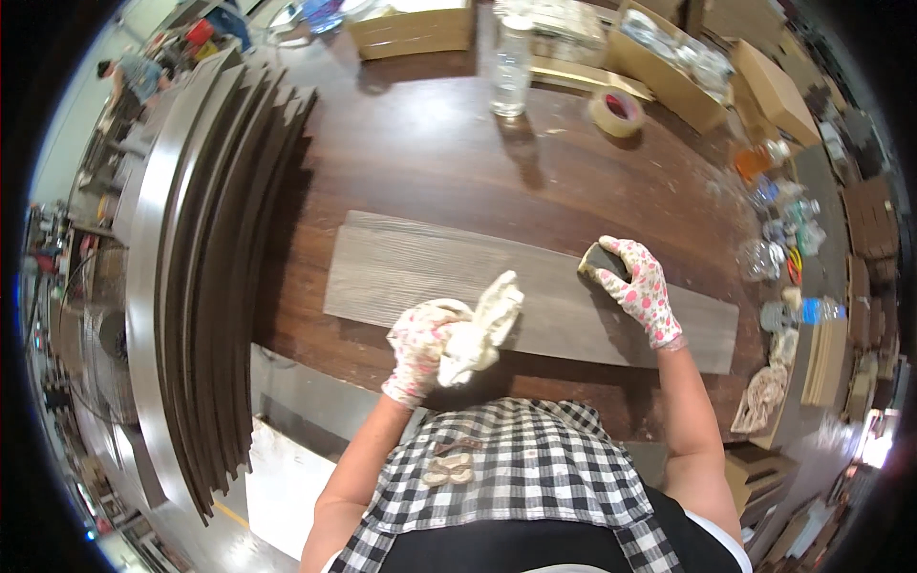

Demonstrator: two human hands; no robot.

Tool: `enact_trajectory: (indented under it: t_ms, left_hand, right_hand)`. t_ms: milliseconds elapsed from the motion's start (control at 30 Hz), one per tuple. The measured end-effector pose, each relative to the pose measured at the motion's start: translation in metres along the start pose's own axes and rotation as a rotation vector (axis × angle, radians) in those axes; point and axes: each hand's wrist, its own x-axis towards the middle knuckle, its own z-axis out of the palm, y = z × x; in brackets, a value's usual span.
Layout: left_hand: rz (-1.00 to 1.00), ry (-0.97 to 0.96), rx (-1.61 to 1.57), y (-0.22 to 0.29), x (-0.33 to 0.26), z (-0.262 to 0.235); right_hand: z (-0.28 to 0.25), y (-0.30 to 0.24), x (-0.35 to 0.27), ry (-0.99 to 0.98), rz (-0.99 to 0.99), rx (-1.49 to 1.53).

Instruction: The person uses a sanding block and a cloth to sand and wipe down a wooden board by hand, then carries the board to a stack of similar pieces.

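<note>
The brown table (420, 143) supports the grey plank (544, 296), which is the landmark for all positions given here. A stack of long dark panels (205, 239) stands left of the plank. The plank lies flat, its left end set farther from me than its right. My left forearm angles up and inward; my gloved left hand (415, 355) is at the plank's near edge, fingers gathered around a crumpled white cloth (478, 334). My right forearm rises steeply, and my gloved right hand (645, 289) is over the plank's right half, thumb and fingers pinching a small dark block (609, 260) with a pale side. The cloth covers part of my left fingers; hand and cloth together mask a section of the plank's near edge. The underside of the block is hidden, so I cannot tell whether it contacts the plank. Contact between cloth and plank is equally unclear.
</note>
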Motion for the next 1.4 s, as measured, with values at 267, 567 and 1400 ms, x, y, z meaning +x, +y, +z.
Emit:
enact_trajectory:
  t_ms: [267, 567, 1400]
  left_hand:
    - [0.054, -0.047, -0.162, -0.011, -0.012, 0.008]
    - [0.078, -0.102, -0.009, -0.018, -0.014, 0.005]
    - [-0.138, 0.020, 0.366, 0.014, 0.001, 0.032]
  right_hand:
    - [0.124, -0.120, 0.108, -0.192, -0.283, 0.053]
    - [0.192, -0.188, 0.171, -0.175, -0.496, 0.144]
    - [-0.183, 0.171, -0.149, 0.522, 0.554, -0.585]
